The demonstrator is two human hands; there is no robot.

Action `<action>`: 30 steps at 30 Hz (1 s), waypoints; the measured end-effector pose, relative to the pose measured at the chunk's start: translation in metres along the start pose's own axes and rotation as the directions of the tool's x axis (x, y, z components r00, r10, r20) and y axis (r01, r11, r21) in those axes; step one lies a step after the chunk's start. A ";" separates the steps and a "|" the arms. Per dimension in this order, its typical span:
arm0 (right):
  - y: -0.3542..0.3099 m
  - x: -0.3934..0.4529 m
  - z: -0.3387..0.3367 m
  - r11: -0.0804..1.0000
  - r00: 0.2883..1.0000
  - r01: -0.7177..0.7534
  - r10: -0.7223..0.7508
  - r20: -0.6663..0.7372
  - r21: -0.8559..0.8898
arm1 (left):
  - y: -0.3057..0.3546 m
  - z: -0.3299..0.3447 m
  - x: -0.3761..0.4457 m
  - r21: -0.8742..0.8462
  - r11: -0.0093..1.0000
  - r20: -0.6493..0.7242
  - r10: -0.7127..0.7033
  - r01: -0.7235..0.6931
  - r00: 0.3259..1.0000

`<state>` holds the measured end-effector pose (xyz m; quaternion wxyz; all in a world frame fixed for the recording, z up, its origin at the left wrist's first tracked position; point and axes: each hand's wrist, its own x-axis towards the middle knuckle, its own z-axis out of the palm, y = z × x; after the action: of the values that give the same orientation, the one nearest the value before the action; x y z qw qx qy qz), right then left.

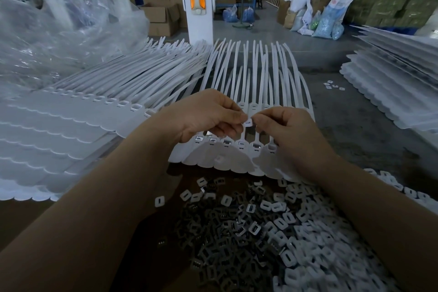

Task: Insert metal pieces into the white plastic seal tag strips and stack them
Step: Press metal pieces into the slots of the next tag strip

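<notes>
I see the white plastic seal tag strip (239,149) lying with its long tails running away from me, heads near. My left hand (203,116) and right hand (286,130) pinch one small square metal piece (248,122) together just above it. Loose metal pieces (260,232) heap nearest me; stacked white strips (71,125) sit left, on a factory bench.
</notes>
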<state>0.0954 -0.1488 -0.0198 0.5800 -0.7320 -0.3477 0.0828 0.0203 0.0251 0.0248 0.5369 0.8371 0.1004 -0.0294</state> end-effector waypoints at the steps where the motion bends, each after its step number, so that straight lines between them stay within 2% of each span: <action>1: 0.000 0.000 0.000 1.000 1.000 -0.007 0.007 -0.007 0.006 | 0.001 0.000 0.000 0.007 1.000 -0.004 -0.004 0.004 1.000; 7: -0.001 -0.001 0.000 0.999 0.999 -0.042 0.042 -0.015 -0.001 | -0.002 -0.005 0.000 0.248 0.965 -0.124 -0.054 0.084 0.991; 10: -0.001 -0.001 0.001 0.999 0.999 -0.039 0.039 -0.006 -0.007 | -0.008 -0.005 0.001 0.379 0.916 -0.134 -0.085 0.130 0.987; 13: -0.002 -0.001 0.001 0.999 0.999 -0.036 0.036 -0.003 -0.003 | -0.013 -0.003 0.004 0.438 0.886 -0.135 -0.101 0.151 0.986; 19: -0.002 0.000 0.000 0.999 0.999 -0.033 0.033 0.003 -0.005 | -0.013 -0.004 0.005 0.463 0.871 -0.118 -0.123 0.164 0.985; 23: 0.000 0.000 0.002 0.999 0.999 -0.034 0.034 0.012 -0.011 | -0.011 -0.005 0.004 0.343 0.922 -0.112 -0.151 0.181 0.982; 30: 0.002 0.001 0.004 0.976 0.996 0.019 0.001 0.092 -0.216 | -0.004 -0.006 0.001 0.224 0.967 -0.087 -0.105 0.123 0.991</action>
<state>0.0950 -0.1448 -0.0224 0.4805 -0.7849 -0.3840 0.0751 0.0200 0.0321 0.0233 0.4300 0.8868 0.1643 -0.0403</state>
